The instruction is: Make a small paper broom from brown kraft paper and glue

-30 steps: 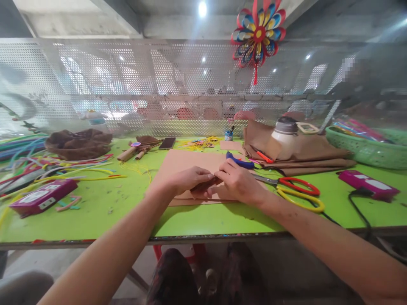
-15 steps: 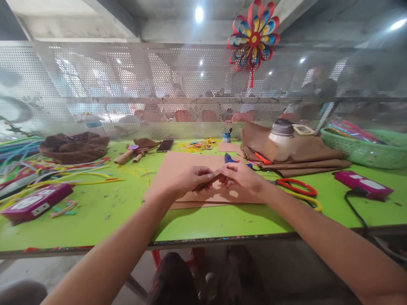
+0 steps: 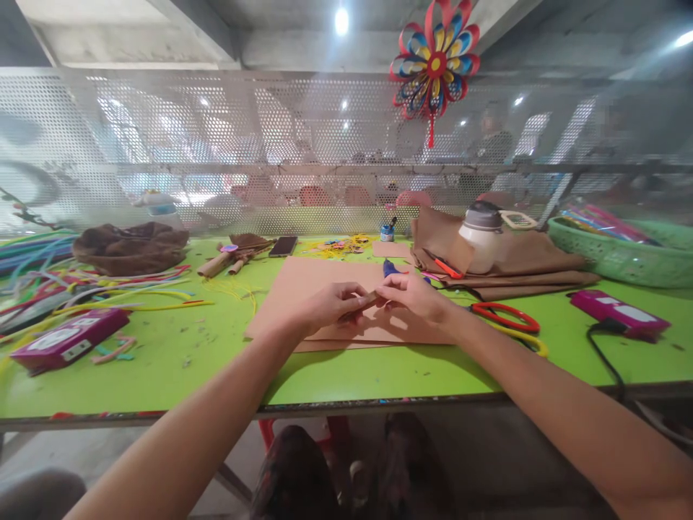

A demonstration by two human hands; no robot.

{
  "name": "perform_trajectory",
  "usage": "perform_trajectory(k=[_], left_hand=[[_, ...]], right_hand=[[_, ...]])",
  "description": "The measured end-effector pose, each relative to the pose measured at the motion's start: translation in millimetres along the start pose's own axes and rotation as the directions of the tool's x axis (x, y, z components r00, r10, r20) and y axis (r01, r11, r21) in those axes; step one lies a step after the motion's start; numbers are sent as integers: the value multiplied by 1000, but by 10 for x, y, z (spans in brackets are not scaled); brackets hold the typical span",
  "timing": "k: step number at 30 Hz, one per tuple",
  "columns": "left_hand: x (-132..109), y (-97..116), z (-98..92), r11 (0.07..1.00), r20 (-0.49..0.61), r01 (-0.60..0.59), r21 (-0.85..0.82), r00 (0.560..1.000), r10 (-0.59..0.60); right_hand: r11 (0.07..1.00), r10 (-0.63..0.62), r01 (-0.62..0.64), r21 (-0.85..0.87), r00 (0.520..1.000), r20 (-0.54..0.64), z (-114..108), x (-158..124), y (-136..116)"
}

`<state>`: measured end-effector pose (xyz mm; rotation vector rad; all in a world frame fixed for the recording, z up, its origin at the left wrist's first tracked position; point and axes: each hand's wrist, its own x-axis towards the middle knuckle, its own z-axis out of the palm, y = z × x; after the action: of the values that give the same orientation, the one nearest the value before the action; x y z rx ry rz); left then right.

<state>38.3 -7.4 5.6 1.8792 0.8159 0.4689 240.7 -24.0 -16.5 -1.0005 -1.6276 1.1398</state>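
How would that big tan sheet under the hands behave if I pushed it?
The tan sheet looks thin, so it's probably light. Its straight edges suggest some stiffness. Lying flat, it would likely slide rather than tip.

At mid-frame, the brown piece (image 3: 369, 300), lower a second ago, now slants up from the left hand (image 3: 329, 305) to the right hand (image 3: 416, 296), which covers the scissors' (image 3: 479, 309) blades. Upper right, a person (image 3: 492, 141) has shifted leftward.
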Motion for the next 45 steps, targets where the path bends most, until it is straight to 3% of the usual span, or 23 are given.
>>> perform_trajectory(k=[3, 10, 16, 21, 29, 35, 45], left_hand=[[-15, 12, -7, 991, -4, -65, 117, 998, 66], [-11, -9, 6, 945, -33, -91, 315, 994, 107], [-28, 1, 14, 984, 66, -42, 175, 997, 31], [-72, 41, -63, 996, 197, -50, 67, 980, 36], [-88, 22, -71, 970, 118, -76, 229, 992, 50], [-37, -53, 1, 999, 184, -51, -11, 981, 52], [-3, 2, 118, 975, 185, 12, -220, 982, 29]], right_hand=[[999, -36, 36, 0, 998, 50, -15, 13, 37], [999, -29, 29, -20, 1000, -2, -22, 40, 64], [997, -71, 70, -33, 997, -31, -80, 47, 71], [995, -46, 54, 85, 994, -95, -144, 60, 60], [981, 13, 2, 192, 997, -79, -188, 78, 62], [961, 70, -76, 265, 997, 32, -135, 66, 77], [984, -21, 31, 174, 998, -60, -129, 77, 25]])
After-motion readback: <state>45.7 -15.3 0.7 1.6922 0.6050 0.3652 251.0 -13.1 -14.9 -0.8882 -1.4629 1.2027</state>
